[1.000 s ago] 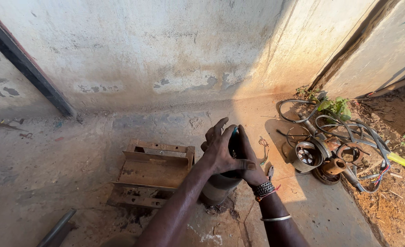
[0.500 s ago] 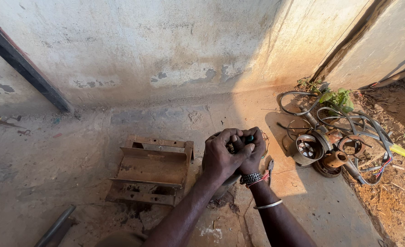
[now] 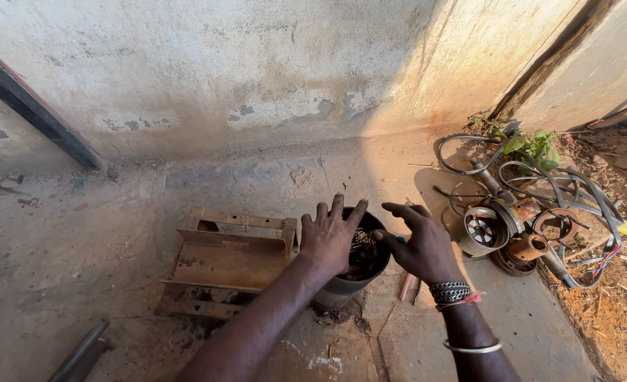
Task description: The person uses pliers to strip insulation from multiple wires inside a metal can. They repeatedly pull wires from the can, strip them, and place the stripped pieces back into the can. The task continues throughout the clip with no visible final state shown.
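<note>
Evidently the two-handed clasp seen a moment earlier was released: left hand spread flat on the rim of the dark motor housing at lower centre, right hand loosely open beside it, windings now exposed.

Both forearms are bare, with no sleeves reaching into view. The left hand wears nothing: no ring, band or glove. The right hand is also ungloved; its wrist carries a stack of dark beaded bracelets with a thin red thread tied just beneath, and further up the forearm sits a plain slim silver bangle
</note>
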